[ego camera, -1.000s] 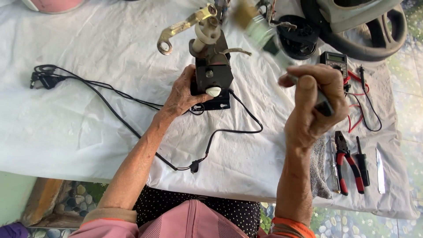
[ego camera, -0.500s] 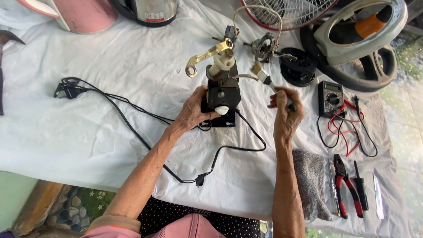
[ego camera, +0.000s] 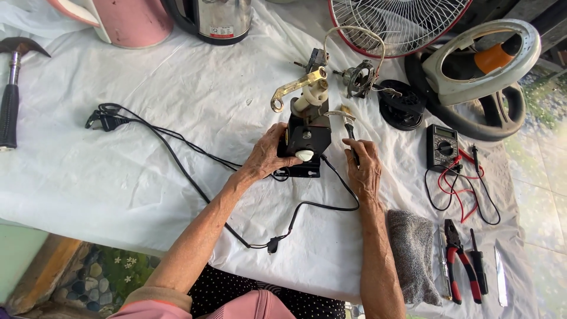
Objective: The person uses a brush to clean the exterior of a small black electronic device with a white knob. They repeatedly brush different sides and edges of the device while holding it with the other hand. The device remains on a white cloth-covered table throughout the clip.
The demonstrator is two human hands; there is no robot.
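A: From the head view, what do the hands have?

B: The left hand [ego camera: 269,156] is curled around the left side of a black motor block [ego camera: 307,142] with a white knob on its front, fingers closed against its casing. The block stands upright on the white-covered surface [ego camera: 118,195], between the two hands.

A: And the right hand [ego camera: 363,168]?

B: It is closed around the dark handle of a screwdriver [ego camera: 349,133], whose shaft points up past the fingers to the block's right side. Whether the tip touches the block, I cannot tell.

A: What sits above the hands?

B: A brass-coloured crank arm [ego camera: 295,87] and a cream cylinder rise from the top of the block. Beyond them lie a small metal rotor part [ego camera: 359,78], a round black cap [ego camera: 401,105] and a fan grille [ego camera: 401,20].

A: To the right of the right hand?

B: A black multimeter [ego camera: 443,146] with red and black leads, near it. Below, beside the right forearm, a grey cloth [ego camera: 413,260], then red-handled pliers [ego camera: 458,263].

A: And left of the left hand?

B: A black power cord [ego camera: 177,159] runs from the block out to its plug. Well apart, at the far edge, a hammer [ego camera: 12,100]; further up, a pink kettle [ego camera: 130,20].
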